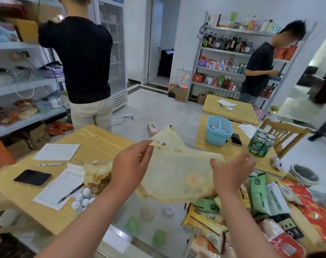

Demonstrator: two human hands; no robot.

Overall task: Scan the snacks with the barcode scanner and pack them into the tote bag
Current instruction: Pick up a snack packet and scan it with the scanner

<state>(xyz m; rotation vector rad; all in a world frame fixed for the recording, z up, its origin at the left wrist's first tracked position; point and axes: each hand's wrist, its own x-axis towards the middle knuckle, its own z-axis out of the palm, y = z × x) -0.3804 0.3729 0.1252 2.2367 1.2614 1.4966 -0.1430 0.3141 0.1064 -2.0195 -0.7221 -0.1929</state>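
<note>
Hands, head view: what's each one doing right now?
Left hand: closed, pinching the tote bag's top edge.
Right hand: closed, gripping the tote bag's other side.

Worn at head height, wide-angle, facing forward and down. Sits close over the left hand [130, 164] and right hand [231, 170] with the tote bag [177, 175] between them, counter [102, 142] below, shelves [223, 70] and floor [158, 105] farther off across the room.

With the bare left forearm [87, 215] and right forearm [240, 220] reaching forward and up, the left hand [131, 164] pinches the top edge of a thin pale-yellow fabric tote bag [177, 175] between thumb and fingers, while the right hand [232, 172], fingertips motion-blurred, grips the same edge alongside it.
</note>
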